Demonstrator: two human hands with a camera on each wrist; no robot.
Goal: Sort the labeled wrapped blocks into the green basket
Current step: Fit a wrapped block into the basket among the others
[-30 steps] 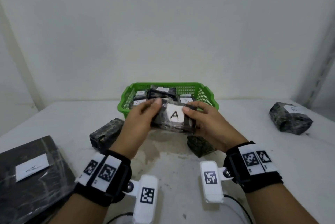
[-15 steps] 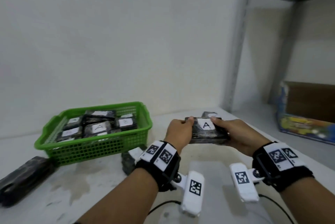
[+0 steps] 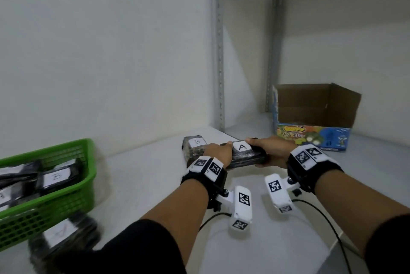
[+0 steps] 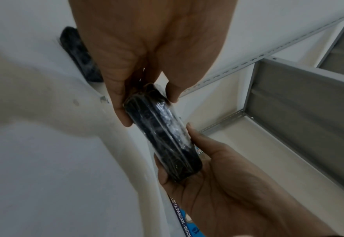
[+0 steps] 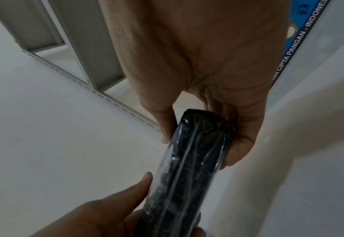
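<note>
A person's left hand (image 3: 218, 154) and right hand (image 3: 274, 154) are clamping the ends of the block labeled A (image 3: 244, 154), fingers (image 4: 124, 110) curled round it above the bench (image 3: 142, 176), well apart from the green basket (image 3: 44, 198); the slick wrap risks slipping, and the basket is running out of frame.

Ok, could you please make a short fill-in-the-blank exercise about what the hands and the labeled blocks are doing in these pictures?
1. Both hands, the left hand and the right hand, hold one wrapped block whose label shows the letter ____.
2. The block lying on the table just left of the held one is labeled ____.
3. The basket at the left is ____ in colour.
4. The open cardboard box stands on the ____ side.

Missing words: A; B; green; right
</note>
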